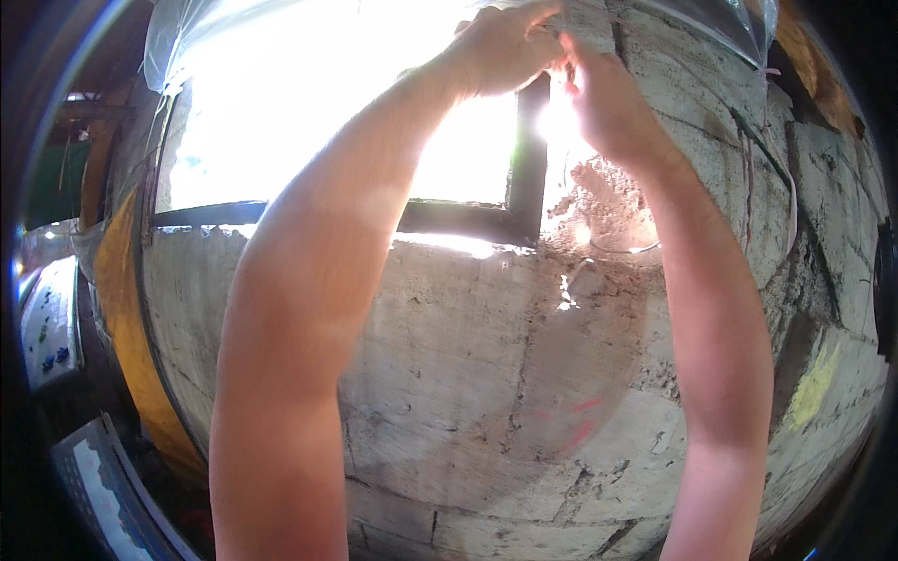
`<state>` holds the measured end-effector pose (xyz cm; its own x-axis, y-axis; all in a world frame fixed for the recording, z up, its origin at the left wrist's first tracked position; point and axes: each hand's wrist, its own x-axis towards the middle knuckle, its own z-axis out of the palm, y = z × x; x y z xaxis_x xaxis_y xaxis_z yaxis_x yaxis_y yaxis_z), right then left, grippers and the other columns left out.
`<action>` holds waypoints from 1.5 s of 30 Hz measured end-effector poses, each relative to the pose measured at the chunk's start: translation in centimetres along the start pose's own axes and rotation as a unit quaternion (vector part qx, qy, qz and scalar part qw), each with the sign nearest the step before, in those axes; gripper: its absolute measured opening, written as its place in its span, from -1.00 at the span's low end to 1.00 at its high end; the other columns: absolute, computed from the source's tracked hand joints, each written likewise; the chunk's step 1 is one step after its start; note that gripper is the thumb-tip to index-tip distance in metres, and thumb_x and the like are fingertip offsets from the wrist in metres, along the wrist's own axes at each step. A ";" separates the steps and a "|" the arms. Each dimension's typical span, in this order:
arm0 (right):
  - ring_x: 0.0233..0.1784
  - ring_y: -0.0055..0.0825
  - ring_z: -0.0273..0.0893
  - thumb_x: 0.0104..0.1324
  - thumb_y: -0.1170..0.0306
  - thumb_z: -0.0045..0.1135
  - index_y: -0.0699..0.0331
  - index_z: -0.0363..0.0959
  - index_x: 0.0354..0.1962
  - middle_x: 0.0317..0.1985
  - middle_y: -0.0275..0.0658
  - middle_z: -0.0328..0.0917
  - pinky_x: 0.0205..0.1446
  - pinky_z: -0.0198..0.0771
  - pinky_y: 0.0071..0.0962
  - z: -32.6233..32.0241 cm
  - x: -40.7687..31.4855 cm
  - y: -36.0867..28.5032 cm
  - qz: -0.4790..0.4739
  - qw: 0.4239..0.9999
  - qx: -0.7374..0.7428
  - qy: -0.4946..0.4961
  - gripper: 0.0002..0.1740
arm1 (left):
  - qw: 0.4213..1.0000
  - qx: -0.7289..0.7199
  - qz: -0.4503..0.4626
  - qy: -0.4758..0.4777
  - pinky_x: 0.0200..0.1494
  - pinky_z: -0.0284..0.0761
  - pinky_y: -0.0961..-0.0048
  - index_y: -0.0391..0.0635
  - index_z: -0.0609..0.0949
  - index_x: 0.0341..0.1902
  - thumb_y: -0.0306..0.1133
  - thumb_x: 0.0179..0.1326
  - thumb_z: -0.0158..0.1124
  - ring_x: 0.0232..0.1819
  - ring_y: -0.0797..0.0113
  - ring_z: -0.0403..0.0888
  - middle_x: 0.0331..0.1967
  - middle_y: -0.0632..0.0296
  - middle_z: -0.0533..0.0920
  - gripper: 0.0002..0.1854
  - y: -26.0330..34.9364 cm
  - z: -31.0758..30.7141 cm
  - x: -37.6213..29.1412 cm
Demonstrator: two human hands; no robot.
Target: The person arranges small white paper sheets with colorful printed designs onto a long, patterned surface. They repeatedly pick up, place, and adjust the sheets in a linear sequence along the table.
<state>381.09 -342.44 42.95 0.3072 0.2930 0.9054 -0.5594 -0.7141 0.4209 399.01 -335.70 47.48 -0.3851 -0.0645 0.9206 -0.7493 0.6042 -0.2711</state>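
Observation:
Both my arms reach up in front of a concrete block wall (449, 350). My left hand (491, 52) is at the top of the view, over the bright window opening, with its index finger stretched to the right. My right hand (607, 98) meets it just right of the dark window frame (530, 168), fingers bent inward. The fingertips of both hands come together in strong glare. Whether something small is pinched there cannot be made out. Below my right hand, a thin wire (624, 249) curves out over a patch of rough, broken mortar (607, 200).
Clear plastic sheeting (165, 45) is gathered at the upper left, and more plastic (761, 28) hangs upper right. Strings and a dark cable (793, 186) run down the right wall. A yellow strip (126, 294) stands at the left, above a dark panel (116, 491).

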 end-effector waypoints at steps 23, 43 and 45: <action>0.09 -0.27 0.78 0.53 0.30 0.15 0.56 0.35 0.47 0.16 0.18 0.71 0.16 0.65 -0.30 -1.5 0.3 -1.1 0.086 0.996 0.008 -0.001 -0.31 | 0.957 0.235 0.110 0.127 0.41 0.38 0.07 -0.08 0.73 0.03 -0.41 0.17 0.38 0.07 0.17 0.60 -0.10 0.22 0.69 -0.68 -3.1 -1.5 -17.5; -0.60 -0.62 0.44 0.60 0.25 0.07 0.30 0.54 -0.18 -0.59 -0.39 0.50 -0.38 0.52 -0.58 -6.1 -4.3 -2.7 0.159 0.953 0.186 -0.180 -0.72 | 0.902 -0.283 0.286 -0.157 0.14 0.70 -0.01 -0.15 0.77 -0.16 -0.40 0.10 0.51 0.02 -0.04 0.79 -0.21 0.00 0.75 -0.78 14.7 8.7 -34.5; -0.60 -0.63 0.48 0.59 0.26 0.10 0.35 0.58 -0.11 -0.59 -0.38 0.53 -0.38 0.55 -0.59 -11.3 -6.2 -3.1 0.137 0.969 0.101 -0.180 -0.71 | 0.873 -0.398 0.162 -0.232 0.19 0.68 -0.05 -0.17 0.78 -0.11 -0.37 0.13 0.51 0.03 -0.07 0.78 -0.17 0.00 0.77 -0.75 16.9 11.4 -37.7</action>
<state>372.25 -334.88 36.71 0.4372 -0.1396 0.8885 -0.5076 -0.8538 0.1156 394.73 -332.15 4.96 -0.8220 0.0089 0.5694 -0.0204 0.9988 -0.0450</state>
